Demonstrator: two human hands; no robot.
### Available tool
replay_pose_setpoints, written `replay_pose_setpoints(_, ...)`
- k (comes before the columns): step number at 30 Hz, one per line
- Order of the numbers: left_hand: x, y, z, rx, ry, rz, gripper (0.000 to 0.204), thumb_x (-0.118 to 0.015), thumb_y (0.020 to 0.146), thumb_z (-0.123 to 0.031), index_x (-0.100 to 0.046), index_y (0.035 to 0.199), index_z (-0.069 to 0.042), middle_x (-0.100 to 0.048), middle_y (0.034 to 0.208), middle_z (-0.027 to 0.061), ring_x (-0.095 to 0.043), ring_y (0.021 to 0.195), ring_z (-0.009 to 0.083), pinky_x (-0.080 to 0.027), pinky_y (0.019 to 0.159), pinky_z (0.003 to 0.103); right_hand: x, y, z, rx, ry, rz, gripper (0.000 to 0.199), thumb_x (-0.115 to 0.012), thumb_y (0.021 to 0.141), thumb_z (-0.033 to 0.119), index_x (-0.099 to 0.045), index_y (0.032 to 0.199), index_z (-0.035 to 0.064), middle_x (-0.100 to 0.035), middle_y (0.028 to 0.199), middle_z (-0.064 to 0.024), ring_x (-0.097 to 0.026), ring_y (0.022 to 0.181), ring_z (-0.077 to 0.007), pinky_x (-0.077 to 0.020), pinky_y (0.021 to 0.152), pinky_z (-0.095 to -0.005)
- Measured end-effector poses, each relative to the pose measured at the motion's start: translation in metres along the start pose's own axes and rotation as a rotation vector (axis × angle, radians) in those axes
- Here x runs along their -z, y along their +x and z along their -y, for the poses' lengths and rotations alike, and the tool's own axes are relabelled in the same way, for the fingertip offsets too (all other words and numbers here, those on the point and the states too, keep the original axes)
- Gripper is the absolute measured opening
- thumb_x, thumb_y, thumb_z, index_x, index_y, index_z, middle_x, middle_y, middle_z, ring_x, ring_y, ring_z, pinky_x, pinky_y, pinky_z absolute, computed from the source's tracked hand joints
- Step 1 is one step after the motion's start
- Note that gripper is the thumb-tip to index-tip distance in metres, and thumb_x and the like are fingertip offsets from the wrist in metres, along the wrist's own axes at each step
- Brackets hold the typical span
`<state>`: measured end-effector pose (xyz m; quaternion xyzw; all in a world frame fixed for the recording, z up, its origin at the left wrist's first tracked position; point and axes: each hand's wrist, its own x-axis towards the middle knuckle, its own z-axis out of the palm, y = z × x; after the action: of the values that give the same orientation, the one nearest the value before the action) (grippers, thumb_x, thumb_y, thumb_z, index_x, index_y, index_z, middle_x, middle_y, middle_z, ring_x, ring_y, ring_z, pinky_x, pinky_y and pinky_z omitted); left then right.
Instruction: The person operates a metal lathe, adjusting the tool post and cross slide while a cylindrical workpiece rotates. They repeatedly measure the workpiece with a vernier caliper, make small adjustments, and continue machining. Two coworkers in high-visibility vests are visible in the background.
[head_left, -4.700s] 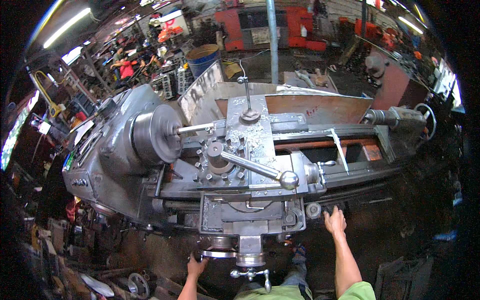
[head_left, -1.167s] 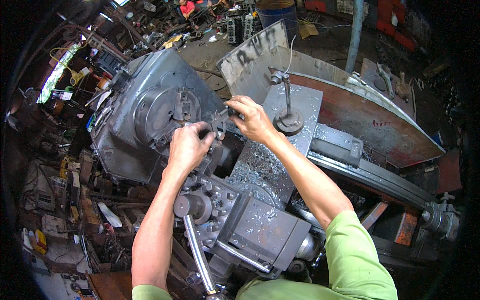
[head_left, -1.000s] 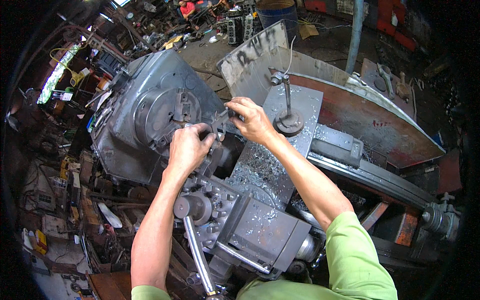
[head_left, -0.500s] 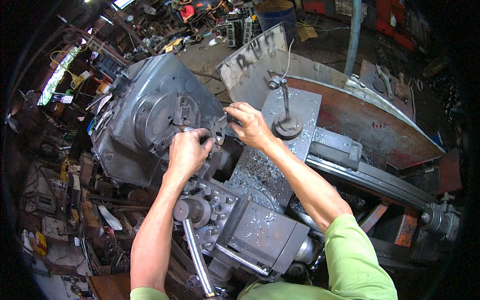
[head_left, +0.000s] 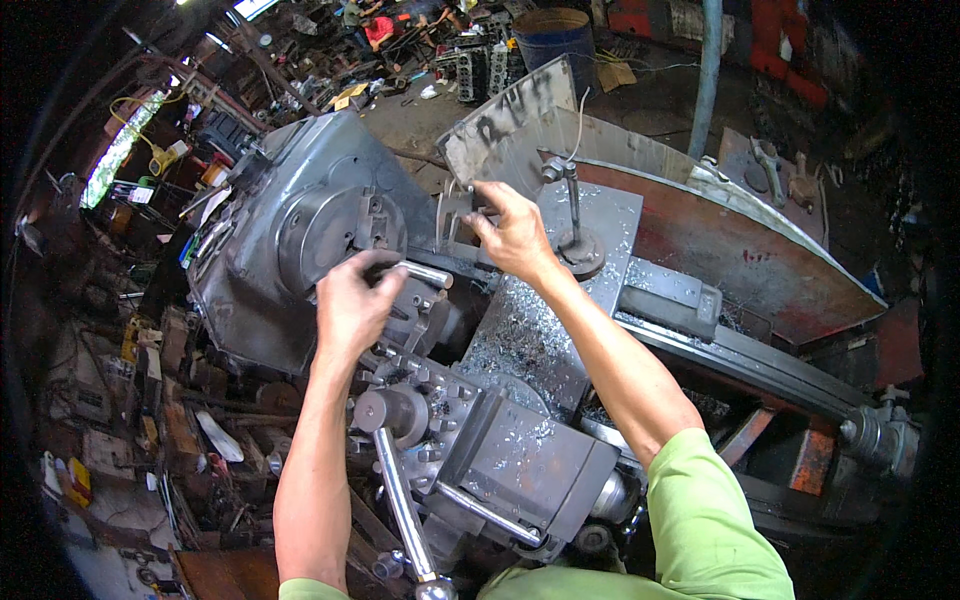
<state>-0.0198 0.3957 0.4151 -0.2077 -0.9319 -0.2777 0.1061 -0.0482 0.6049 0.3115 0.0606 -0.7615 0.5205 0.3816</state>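
Observation:
A short shiny metal rod (head_left: 428,273) sticks out of the round chuck (head_left: 312,235) of a grey lathe. My left hand (head_left: 350,308) is at the front of the chuck, beside the rod's inner part. Its thumb and forefinger are apart with nothing seen between them; the other fingers are partly hidden and a little blurred. Beyond the rod, my right hand (head_left: 512,232) pinches a metal caliper (head_left: 453,212) with thumb and fingers, its jaws hanging toward the left. The caliper is apart from the rod.
A magnetic base with a post (head_left: 577,250) stands on the carriage among metal chips. Nearer me are the tool post handle (head_left: 398,500) and the grey compound slide (head_left: 530,465). A sheet-metal guard (head_left: 700,235) curves behind the lathe. Cluttered parts (head_left: 215,435) lie at left.
My right hand has lifted the caliper away from the rod, up and to the right. My left hand has moved slightly left and down, leaving the rod's end uncovered.

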Motion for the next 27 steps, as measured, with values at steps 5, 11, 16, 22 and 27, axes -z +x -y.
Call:
replay_pose_setpoints(5,0.029,-0.054,0.016,0.038,-0.171,-0.033,0.026,-0.068,0.086,-0.017,-0.070,0.102,0.003,-0.072,0.090,0.0111,-0.064,0.083,0.0141,-0.050,0.078,0.029,0.044,-0.015,0.061,-0.145,0.158,0.117,0.052,-0.076,0.079,0.022,-0.060,0.118,-0.0079,-0.067,0.113,-0.0239,-0.065,0.103,-0.0242,-0.0500,0.089,-0.0342)
replay_pose_setpoints(11,0.026,-0.094,0.038,0.074,-0.502,-0.038,0.019,-0.062,0.093,-0.011,-0.069,0.103,0.004,-0.067,0.091,0.0041,-0.058,0.083,0.0092,-0.046,0.076,0.023,0.153,-0.098,0.099,-0.074,-0.280,0.145,0.045,-0.073,0.080,0.027,-0.063,0.115,-0.0012,-0.066,0.098,-0.0216,-0.065,0.091,-0.0363,-0.0507,0.079,-0.0412)
replay_pose_setpoints(16,0.025,-0.089,0.049,0.049,-0.542,0.065,0.025,-0.061,0.095,-0.017,-0.067,0.108,0.003,-0.065,0.088,0.0028,-0.057,0.079,0.0094,-0.047,0.072,0.024,0.214,-0.176,0.106,-0.183,-0.822,0.095,0.043,-0.073,0.079,0.026,-0.064,0.114,0.0019,-0.064,0.094,-0.0173,-0.063,0.086,-0.0372,-0.0515,0.076,-0.0434)
replay_pose_setpoints(22,0.025,-0.087,0.048,0.000,-0.547,0.099,0.026,-0.060,0.094,-0.018,-0.067,0.107,0.003,-0.064,0.086,0.0036,-0.056,0.078,0.0095,-0.046,0.072,0.024,0.245,-0.230,0.121,-0.242,-0.951,0.074,0.041,-0.074,0.077,0.029,-0.067,0.110,0.0066,-0.063,0.090,-0.0124,-0.064,0.083,-0.0341,-0.0522,0.071,-0.0434)
replay_pose_setpoints(27,0.024,-0.085,0.053,-0.050,-0.515,0.065,0.027,-0.061,0.093,-0.018,-0.067,0.108,0.004,-0.064,0.088,0.0042,-0.057,0.080,0.0104,-0.046,0.074,0.024,0.253,-0.245,0.132,-0.233,-0.966,0.023,0.040,-0.073,0.076,0.029,-0.069,0.109,0.0067,-0.063,0.088,-0.0120,-0.064,0.079,-0.0328,-0.0524,0.070,-0.0423)
